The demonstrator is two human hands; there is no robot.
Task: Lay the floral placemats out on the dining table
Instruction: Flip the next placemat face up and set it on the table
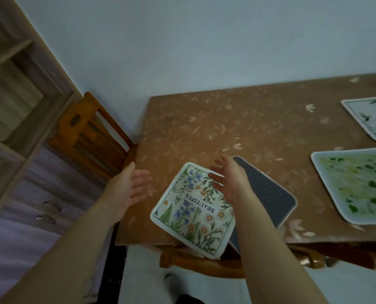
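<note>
A floral placemat (192,212) with blue and orange flowers and the word BEAUTIFUL lies tilted at the table's near edge, one corner hanging over it. Under it, to the right, a second placemat (268,191) lies face down, showing its dark grey dotted back. My right hand (228,178) hovers open over the floral mat's far corner, fingers spread. My left hand (129,186) is open, palm inward, just left of that mat above the table's left edge. Two more mats lie at the right: a green leafy placemat (356,186) and a white-and-green placemat (373,117).
The table (237,119) has a brown cover with a pale leaf pattern and stands against a white wall. A wooden chair (90,137) is at its left end, another chair (202,263) is tucked under the near edge. Wooden shelving (14,84) and drawers stand at the left.
</note>
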